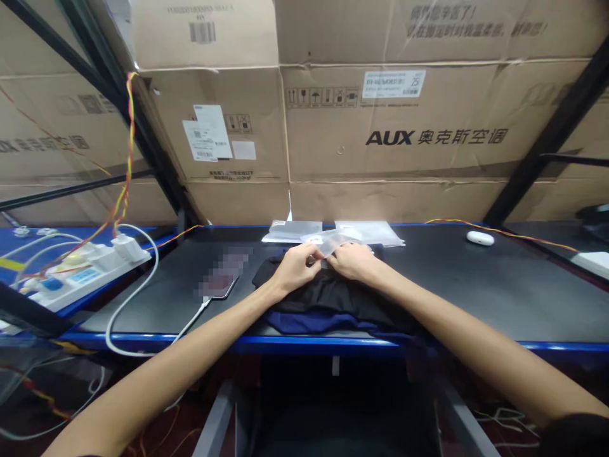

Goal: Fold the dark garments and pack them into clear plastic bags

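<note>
Head camera: a person's left hand and right hand meet over a dark bundle of cloth, a translucent plastic sheet between them. The left thumb and forefinger are pressed together on the sheet's near edge, while the right fingers, curled inward just beside them, grip the same edge; the tips of the right hand's outer fingers are hidden from view. The sheet spreads out just beyond the fingertips. Directly beneath the fingers lies a rumpled black garment, with navy cloth showing below it, nearer the wearer. Just past the fingers, two flat piles of pale plastic rest on the black tabletop, the left pile and the right pile side by side. To the left of the fingers lies a phone, its screen blurred, with a white cable plugged into its near end; well apart on that side sits a loaded power strip. Well to the right of the fingers is a small white case. Beyond everything stands a cardboard wall printed "AUX."
</note>
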